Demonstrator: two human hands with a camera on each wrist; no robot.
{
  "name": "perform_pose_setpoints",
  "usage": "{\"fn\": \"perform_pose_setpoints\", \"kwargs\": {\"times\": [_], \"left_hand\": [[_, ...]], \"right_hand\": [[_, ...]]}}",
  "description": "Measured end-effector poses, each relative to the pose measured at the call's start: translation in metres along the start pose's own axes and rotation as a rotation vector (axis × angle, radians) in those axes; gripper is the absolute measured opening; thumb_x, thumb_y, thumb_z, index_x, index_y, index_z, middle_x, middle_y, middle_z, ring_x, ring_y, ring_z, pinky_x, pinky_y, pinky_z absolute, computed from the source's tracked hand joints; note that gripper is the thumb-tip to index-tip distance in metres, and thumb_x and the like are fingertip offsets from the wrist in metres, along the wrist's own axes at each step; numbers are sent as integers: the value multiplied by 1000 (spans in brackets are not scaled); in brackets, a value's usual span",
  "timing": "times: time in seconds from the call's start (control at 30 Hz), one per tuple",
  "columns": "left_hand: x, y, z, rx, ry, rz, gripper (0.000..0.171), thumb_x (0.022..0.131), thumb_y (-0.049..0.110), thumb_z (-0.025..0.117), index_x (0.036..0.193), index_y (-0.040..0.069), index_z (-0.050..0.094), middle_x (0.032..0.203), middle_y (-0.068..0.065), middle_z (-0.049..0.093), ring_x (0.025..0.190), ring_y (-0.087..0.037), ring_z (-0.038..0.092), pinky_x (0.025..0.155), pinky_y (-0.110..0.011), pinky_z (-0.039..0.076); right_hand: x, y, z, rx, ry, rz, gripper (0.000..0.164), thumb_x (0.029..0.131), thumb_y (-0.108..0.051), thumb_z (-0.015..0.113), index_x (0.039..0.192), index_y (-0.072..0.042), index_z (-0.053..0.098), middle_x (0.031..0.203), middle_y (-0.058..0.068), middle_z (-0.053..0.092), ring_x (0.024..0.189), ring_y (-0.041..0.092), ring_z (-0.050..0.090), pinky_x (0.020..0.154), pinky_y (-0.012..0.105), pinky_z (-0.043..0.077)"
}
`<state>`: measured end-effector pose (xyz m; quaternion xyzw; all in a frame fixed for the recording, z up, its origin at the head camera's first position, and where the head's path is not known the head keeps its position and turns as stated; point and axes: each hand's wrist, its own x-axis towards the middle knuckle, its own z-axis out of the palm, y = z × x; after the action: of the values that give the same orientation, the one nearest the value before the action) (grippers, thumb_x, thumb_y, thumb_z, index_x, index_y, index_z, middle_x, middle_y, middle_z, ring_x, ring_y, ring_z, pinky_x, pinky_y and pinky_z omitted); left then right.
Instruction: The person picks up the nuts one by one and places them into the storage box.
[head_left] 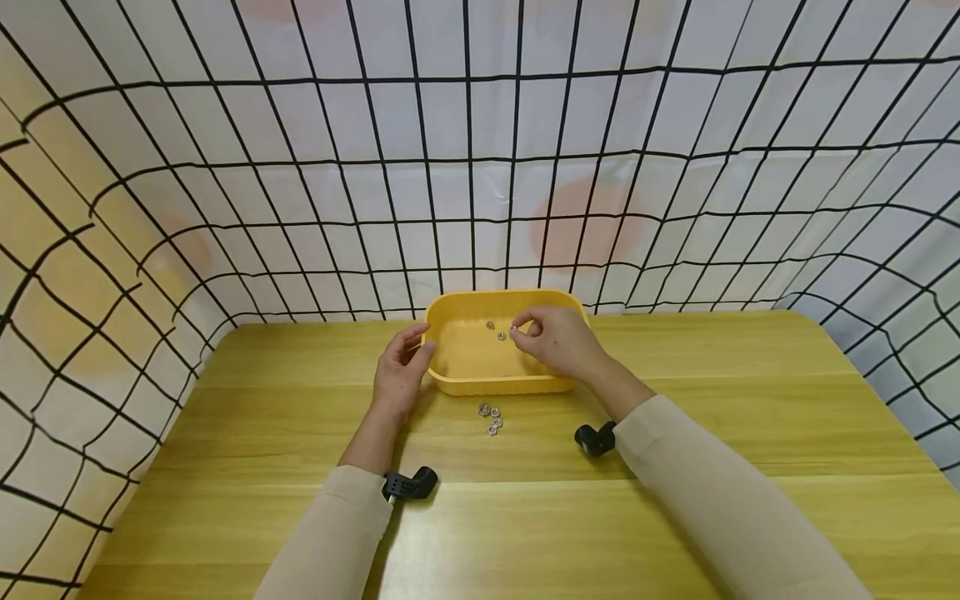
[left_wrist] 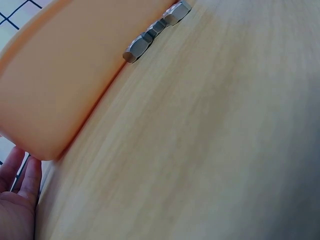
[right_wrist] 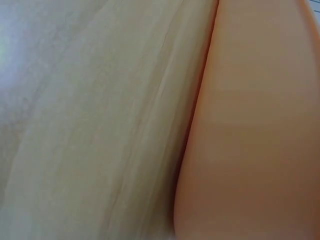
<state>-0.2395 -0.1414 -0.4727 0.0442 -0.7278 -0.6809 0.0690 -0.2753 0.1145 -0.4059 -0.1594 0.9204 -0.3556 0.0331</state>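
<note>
A yellow plastic tray [head_left: 472,385] with rounded corners sits on the wooden table. My left hand [head_left: 397,375] is at its left end, thumb and fingers against the outside of the wall; the left wrist view shows the fingers [left_wrist: 31,180] fairly straight there. Over the tray's right half, my right hand [head_left: 561,340] pinches a small metal nut [head_left: 513,331] between thumb and fingertips. Inside the tray lie a nut [head_left: 502,336] and another nut [head_left: 491,325]. In front of it, several hex nuts [head_left: 484,410] are grouped on the table. The right wrist view leaves out the right hand.
The wooden table [head_left: 300,433] extends to both sides. A black wire grid [head_left: 468,158] stands along the back and sides, with patterned pale cloth behind it. Each wrist carries a black camera, the left camera [head_left: 411,484] and the right camera [head_left: 595,439].
</note>
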Motion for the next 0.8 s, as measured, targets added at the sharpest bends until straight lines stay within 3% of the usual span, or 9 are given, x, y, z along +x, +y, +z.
{"fn": "perform_pose_setpoints", "kwargs": {"times": [0.53,0.8], "left_hand": [[1,1,1,-6,0,13,37,102,21,63,139,14,62,141,-12,55,134,-28,52,112,-44,44],[-1,1,1,-7,6,4,36,102,21,64,138,15,62,140,-12,56,133,-28,53,111,-44,45]], "right_hand": [[13,4,4,-66,-9,35,18,97,-28,68,106,-13,72,77,1,67,55,13,54,52,25,43],[12,6,6,-41,-43,67,17,96,-27,70,106,-13,72,76,2,65,53,13,55,50,24,43]]}}
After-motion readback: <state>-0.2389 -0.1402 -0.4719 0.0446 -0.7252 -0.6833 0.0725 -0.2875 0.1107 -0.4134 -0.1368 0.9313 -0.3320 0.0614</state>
